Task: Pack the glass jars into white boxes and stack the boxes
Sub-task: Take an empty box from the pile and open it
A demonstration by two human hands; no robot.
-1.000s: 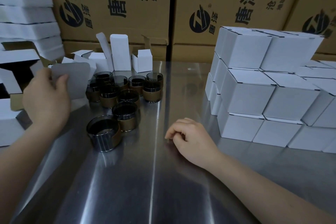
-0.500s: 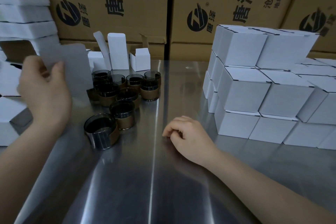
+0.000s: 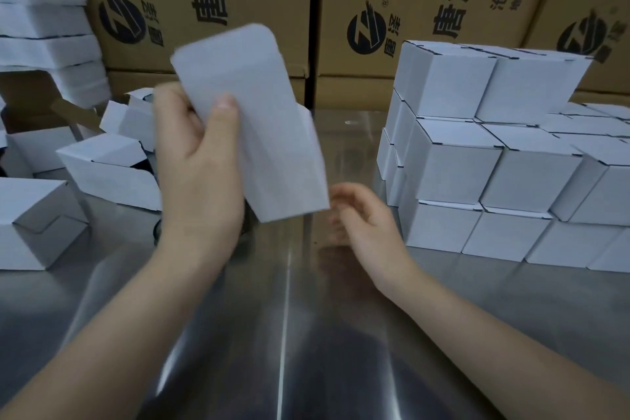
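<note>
My left hand [image 3: 197,160] grips a flat, unfolded white box [image 3: 259,133] and holds it tilted in the air above the middle of the steel table [image 3: 289,317]. Just below the box's lower right corner my right hand [image 3: 364,218] hovers blurred, fingers apart and curled, holding nothing. The glass jars are hidden behind my left hand and the flat box. On the right stands a stack of closed white boxes [image 3: 477,153], three layers high.
Half-folded and open white boxes [image 3: 105,167] lie on the left side of the table, with a pile of flat white boxes [image 3: 44,31] behind them. Large brown cartons [image 3: 218,3] wall off the back.
My left hand has carried the flat box from the far left to the middle and raised it. My right hand has lifted off the table and opened toward the box.
</note>
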